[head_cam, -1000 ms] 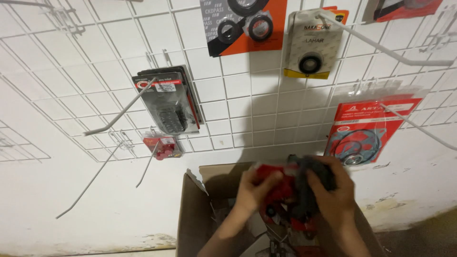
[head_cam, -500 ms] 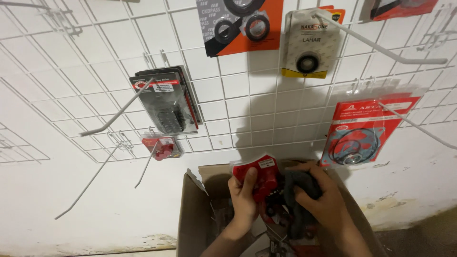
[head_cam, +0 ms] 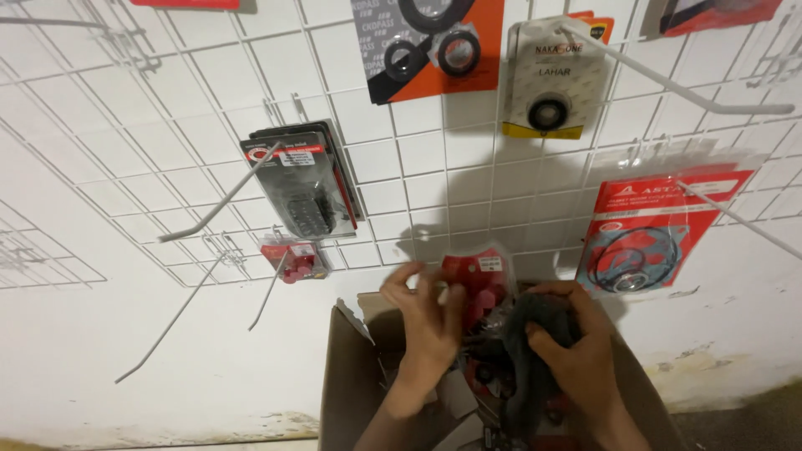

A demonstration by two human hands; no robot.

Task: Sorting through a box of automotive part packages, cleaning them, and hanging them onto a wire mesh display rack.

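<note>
Over the cardboard box (head_cam: 351, 384), left hand (head_cam: 426, 321) pinched a small red packet (head_cam: 474, 280) upright just above it; right hand (head_cam: 576, 359), adjacent, was closed on a dark cloth (head_cam: 535, 334)

Red packet (head_cam: 474, 280), dark grey cloth (head_cam: 535, 351), brown cardboard box (head_cam: 347, 376), white wire grid (head_cam: 209, 108).

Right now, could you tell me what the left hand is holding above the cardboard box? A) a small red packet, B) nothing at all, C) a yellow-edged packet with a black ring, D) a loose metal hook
A: the left hand grips a small red packet above the open cardboard box, while the right hand clutches a dark grey cloth.
</note>
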